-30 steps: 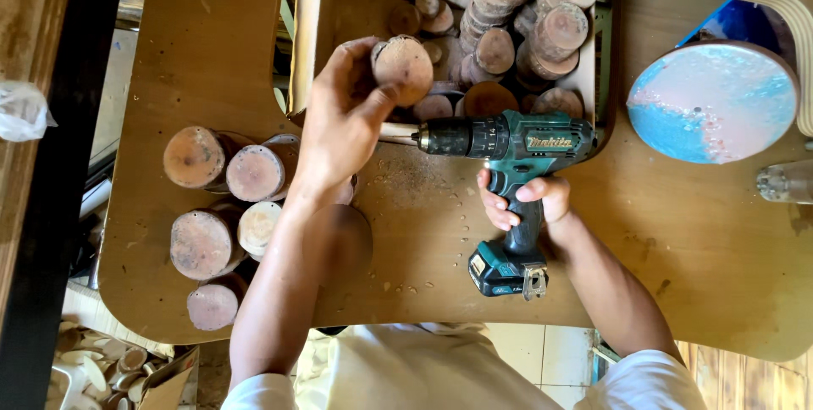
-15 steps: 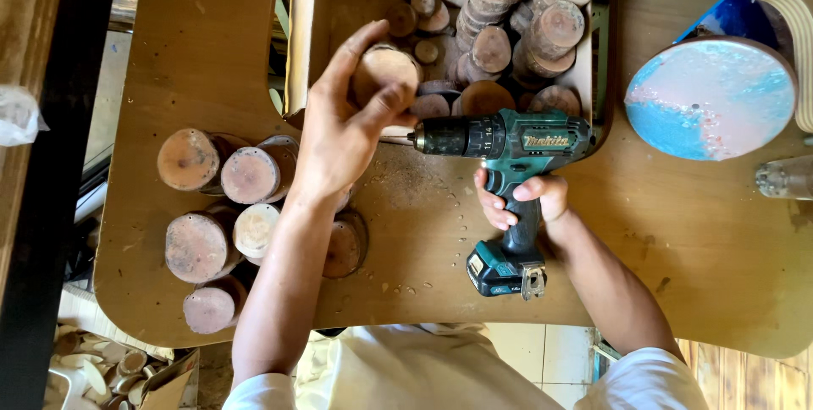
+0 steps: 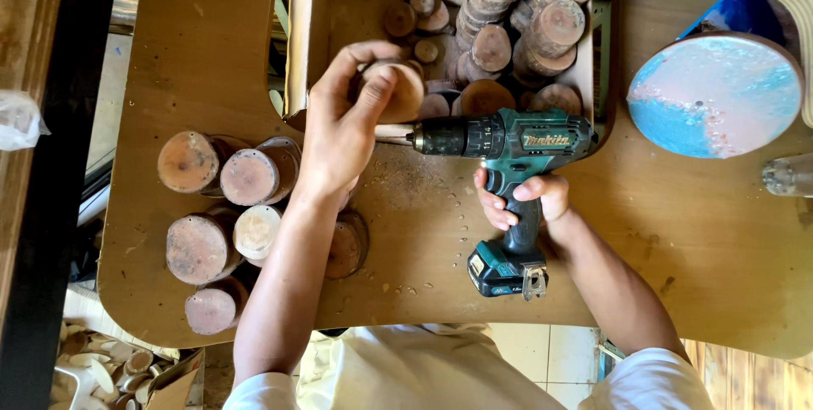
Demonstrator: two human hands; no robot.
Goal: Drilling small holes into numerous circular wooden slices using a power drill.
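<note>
Left hand (image 3: pixel 343 135) raised over the near edge of the cardboard box (image 3: pixel 306 37), fingers curled around a round wood slice (image 3: pixel 402 92), pinching it by its rim; flat face of the slice turned toward the drill. Slice sits just beside the box's front opening, above the counter (image 3: pixel 195 54).

Right hand (image 3: pixel 521 198) wrapped tight around the grip of a teal and black cordless drill (image 3: pixel 508 143), fingers closed under the body. Drill lies level, chuck pointing toward the box's left side; its tip meets the left hand just below the slice. Whether the bit touches the wood cannot be told, the thumb hides it. Battery pack (image 3: pixel 504 268) hangs at the drill's near end.

Inside the box: many more slices (image 3: pixel 517 29), stacked on edge and loose, bark still on.

Left of the box, on the counter: a cluster of short log rounds (image 3: pixel 224 207), pinkish cut faces upward.

Right of the box: a round disc (image 3: pixel 716 92), pink and blue swirled surface, partly over the counter edge.

Sawdust (image 3: pixel 423 185) scattered on the counter just under the drill.
</note>
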